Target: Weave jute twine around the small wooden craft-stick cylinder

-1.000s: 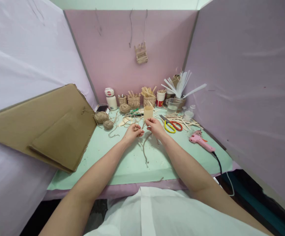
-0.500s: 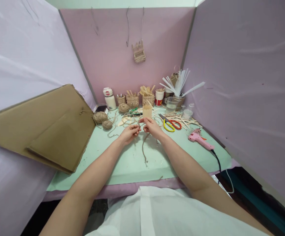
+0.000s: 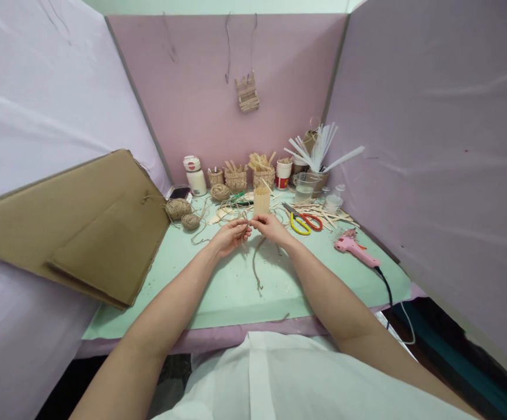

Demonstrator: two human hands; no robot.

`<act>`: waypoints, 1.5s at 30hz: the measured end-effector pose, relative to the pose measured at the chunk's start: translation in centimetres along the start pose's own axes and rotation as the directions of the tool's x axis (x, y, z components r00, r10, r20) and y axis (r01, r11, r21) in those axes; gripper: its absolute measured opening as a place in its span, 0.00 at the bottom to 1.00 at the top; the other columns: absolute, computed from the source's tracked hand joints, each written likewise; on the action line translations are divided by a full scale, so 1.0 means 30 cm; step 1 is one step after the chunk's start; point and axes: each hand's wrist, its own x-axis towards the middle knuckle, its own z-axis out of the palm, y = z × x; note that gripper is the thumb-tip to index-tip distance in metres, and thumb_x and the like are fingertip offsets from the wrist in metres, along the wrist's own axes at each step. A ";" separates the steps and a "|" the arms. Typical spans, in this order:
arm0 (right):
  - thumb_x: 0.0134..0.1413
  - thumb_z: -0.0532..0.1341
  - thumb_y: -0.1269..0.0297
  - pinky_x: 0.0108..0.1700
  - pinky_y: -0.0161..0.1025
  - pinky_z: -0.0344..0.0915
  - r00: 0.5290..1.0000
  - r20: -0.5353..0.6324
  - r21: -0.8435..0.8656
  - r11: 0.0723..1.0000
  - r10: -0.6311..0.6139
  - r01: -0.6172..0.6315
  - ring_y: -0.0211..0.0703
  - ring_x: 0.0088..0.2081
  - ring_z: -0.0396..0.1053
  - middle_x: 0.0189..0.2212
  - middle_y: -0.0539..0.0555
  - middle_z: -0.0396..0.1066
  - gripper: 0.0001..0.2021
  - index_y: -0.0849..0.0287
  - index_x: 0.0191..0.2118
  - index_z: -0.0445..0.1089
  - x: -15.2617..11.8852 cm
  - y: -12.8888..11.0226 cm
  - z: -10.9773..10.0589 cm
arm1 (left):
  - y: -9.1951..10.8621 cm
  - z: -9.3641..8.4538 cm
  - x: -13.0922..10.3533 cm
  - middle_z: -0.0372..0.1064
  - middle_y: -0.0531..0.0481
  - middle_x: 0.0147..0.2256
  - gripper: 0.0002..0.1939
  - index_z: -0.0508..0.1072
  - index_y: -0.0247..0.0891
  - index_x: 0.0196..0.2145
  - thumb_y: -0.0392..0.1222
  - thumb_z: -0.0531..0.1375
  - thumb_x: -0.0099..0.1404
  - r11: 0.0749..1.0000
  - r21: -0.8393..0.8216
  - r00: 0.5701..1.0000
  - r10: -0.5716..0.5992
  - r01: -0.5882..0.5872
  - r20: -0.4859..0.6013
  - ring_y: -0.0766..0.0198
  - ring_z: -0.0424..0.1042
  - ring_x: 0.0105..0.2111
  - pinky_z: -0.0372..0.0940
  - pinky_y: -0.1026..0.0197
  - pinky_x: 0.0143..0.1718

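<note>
My left hand point(image 3: 230, 237) pinches brown twine point(image 3: 245, 220) between thumb and fingers above the middle of the table. Close by on the right, my right hand point(image 3: 269, 228) has its fingertips pressed together on the same twine. The small loop of twine shows between the two hands; its exact shape is too fine to make out. Just behind the hands stands a small box of wooden sticks point(image 3: 261, 200). A loose braided length of twine point(image 3: 255, 265) lies on the table below my right hand.
Scissors point(image 3: 301, 220) and scattered wooden sticks point(image 3: 329, 214) lie to the right, with a pink glue gun point(image 3: 356, 247) nearer. Twine balls point(image 3: 178, 208) and a large cardboard sheet point(image 3: 82, 227) are on the left. Stick-filled baskets point(image 3: 235, 179) and a white bottle point(image 3: 195, 176) line the back.
My right hand has lowered slightly and its fingers have drawn together on the twine. A loop of twine now stands up over my left fingers.
</note>
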 end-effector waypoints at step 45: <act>0.57 0.50 0.69 0.57 0.47 0.53 0.674 -0.217 -0.537 0.663 -0.706 0.522 0.44 0.57 0.54 0.52 0.58 0.56 0.11 0.59 0.44 0.64 0.221 -0.421 -0.015 | 0.271 -0.164 -0.084 0.68 0.54 0.25 0.09 0.69 0.36 0.30 0.32 0.51 0.65 0.667 -0.571 0.878 0.393 -0.478 -0.275 0.76 0.66 0.24 0.63 0.73 0.27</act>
